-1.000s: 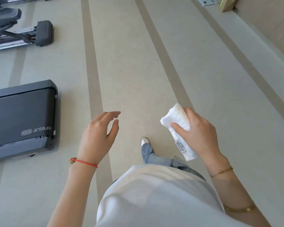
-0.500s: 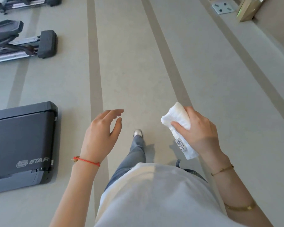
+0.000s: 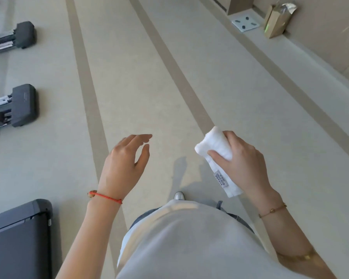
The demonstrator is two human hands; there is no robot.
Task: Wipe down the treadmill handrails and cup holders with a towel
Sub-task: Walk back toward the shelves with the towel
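The right hand (image 3: 244, 164) has its fingers (image 3: 218, 156) wrapped round the folded white towel (image 3: 216, 146), held mid-air; the left hand (image 3: 127, 160) hangs loose and empty. The treadmill (image 3: 18, 238) has slid to the near left as she walks on, so I'd guess no wiping yet.

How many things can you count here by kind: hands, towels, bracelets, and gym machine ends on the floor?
hands: 2, left hand and right hand
towel: 1
bracelets: 3, red cord, thin chain, gold band
machine ends: 3, treadmill, foot pads
Total: 9
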